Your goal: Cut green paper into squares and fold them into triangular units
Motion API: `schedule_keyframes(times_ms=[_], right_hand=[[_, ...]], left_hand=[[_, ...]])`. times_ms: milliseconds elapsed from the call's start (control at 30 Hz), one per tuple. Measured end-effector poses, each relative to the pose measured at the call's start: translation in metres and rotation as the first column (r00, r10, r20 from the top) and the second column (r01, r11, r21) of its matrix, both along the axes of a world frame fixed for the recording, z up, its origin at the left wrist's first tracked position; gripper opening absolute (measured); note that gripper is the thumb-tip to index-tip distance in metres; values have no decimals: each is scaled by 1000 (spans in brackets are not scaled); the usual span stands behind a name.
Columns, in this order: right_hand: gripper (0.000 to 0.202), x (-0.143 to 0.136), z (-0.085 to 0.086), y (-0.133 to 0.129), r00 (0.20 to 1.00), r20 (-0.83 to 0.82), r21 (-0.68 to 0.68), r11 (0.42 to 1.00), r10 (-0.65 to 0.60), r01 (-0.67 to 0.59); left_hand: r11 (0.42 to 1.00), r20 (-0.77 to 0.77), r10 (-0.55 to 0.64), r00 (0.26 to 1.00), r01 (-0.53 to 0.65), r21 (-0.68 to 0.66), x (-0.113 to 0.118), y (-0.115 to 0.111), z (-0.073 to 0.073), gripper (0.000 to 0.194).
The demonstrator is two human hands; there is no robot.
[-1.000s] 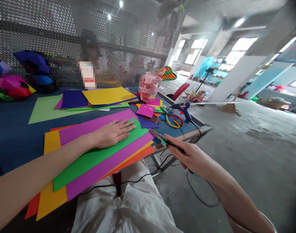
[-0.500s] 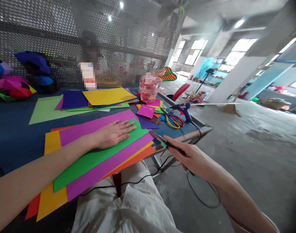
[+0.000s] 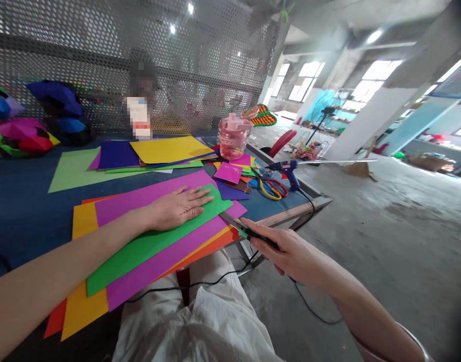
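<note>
My left hand lies flat, fingers spread, on a green sheet that looks folded. Beneath it are a purple sheet, a yellow sheet and an orange sheet, fanned on the table's near edge. My right hand is closed round the dark handle of a knife. Its blade points left, with the tip at the right corner of the green sheet; whether it touches the fold cannot be made out.
Behind lie a yellow sheet, a dark blue sheet, a pink lidded container, small paper pieces, yellow-and-red-handled scissors and a blue glue gun. Colourful folded objects stand at the left. A black cord crosses my lap.
My right hand has moved left with the knife, bringing the blade to the green sheet's right corner. My left hand stays pressed on the sheet.
</note>
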State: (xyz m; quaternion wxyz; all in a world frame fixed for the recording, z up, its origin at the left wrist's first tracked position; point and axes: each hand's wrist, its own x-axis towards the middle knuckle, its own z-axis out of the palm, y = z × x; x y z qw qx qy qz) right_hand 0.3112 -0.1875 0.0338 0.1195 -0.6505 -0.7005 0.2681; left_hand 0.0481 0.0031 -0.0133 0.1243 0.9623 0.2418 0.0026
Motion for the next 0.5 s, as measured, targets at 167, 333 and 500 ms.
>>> schedule_keyframes(times_ms=[167,333,500], right_hand=[[54,-15,4,2,999,-21,2,999,41,-40],[54,-23,9,0,988,-96,-76,989,119,-126],[56,-24,3,4,980,-145,-139,978,136,-156]], left_hand=[[1000,19,-14,1000,14,4,0,0,0,60],[1000,17,-27,999,27,16,0,-1,1,61],[999,7,-40,999,40,23,0,-4,5,65]])
